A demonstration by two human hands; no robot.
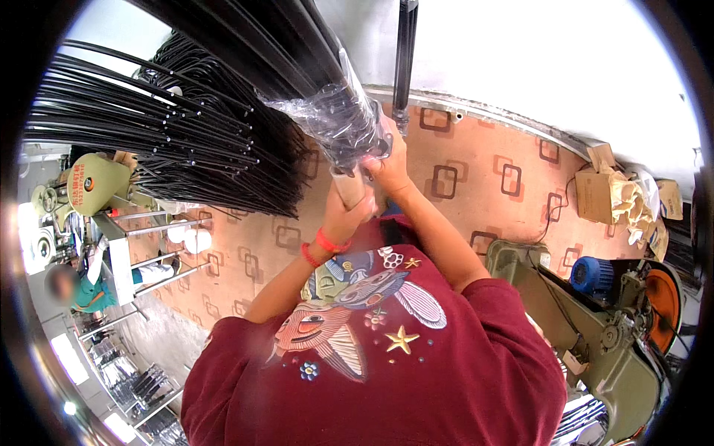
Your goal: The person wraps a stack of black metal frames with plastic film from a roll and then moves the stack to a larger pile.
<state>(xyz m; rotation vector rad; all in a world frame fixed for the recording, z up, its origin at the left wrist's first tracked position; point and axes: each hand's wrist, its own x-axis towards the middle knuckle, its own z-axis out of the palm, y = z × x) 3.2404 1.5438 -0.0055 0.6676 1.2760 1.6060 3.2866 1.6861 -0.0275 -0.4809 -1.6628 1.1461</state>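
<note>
The bundle of black rods (282, 52) extends far and left from both hands; clear plastic film (320, 119) wraps its near end. The right hand (390, 165) has its fingers closed around the right side of this wrapped end, partly hidden. The left hand (349, 214), just beside and nearer, has its fingers closed fully around a pale tube (346, 186) at the film's near edge.

Count: one large stack of rods (274, 141) at left, individual rods too numerous to count; one machine (632, 394) at near right, with one blue motor (591, 275) and one orange wheel (660, 308); one held bundle; one narrow black bundle (404, 59) at the far wall (520, 59); one tube.

Floor (424, 193): orange, patterned with dark rounded rectangles. The wall is white. One co-worker (93, 293) is at left; one open cardboard box (593, 195) is at far right.
</note>
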